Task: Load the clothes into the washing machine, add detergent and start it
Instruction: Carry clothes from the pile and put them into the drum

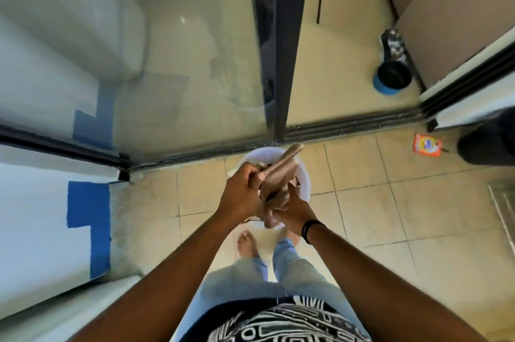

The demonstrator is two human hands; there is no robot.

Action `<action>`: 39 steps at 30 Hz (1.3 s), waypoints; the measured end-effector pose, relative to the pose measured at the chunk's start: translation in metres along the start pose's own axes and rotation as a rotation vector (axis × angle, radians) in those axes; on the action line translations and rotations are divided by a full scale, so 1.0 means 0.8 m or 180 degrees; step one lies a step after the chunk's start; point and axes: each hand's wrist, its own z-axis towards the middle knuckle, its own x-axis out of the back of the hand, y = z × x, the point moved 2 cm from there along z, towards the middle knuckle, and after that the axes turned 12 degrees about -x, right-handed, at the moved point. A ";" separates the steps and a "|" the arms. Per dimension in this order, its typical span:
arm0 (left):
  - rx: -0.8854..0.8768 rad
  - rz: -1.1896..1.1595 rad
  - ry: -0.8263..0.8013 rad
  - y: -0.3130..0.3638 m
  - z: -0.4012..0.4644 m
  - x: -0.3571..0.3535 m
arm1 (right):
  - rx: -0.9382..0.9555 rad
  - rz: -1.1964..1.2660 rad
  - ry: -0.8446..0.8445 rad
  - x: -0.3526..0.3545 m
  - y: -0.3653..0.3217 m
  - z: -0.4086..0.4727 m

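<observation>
I stand over a white bucket (305, 178) on the tiled floor, just in front of a sliding glass door track. My left hand (242, 191) and my right hand (292, 209) both grip a beige-brown garment (281, 171), bunched and lifted above the bucket. More cloth seems to lie inside the bucket under the garment, mostly hidden by my hands. An orange detergent packet (427, 144) lies on the floor at the right. No washing machine is clearly in view.
A dark door frame (284, 49) rises straight ahead with glass to its left. A blue-rimmed black bowl (391, 77) sits beyond the track. A dark object (490, 144) stands at the right edge. White wall with blue tape (86, 202) is at the left.
</observation>
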 end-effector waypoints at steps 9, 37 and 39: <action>-0.0970 -0.1574 0.0036 0.131 -0.078 0.134 | 0.0099 0.0310 0.0369 -0.021 -0.043 -0.067; 0.0697 -0.1628 0.1105 -0.006 -0.069 0.132 | 0.2263 0.2191 0.1233 -0.001 -0.238 -0.207; 0.0690 -0.2028 0.1267 0.005 -0.067 0.145 | 0.2176 0.2091 0.1192 -0.003 -0.212 -0.188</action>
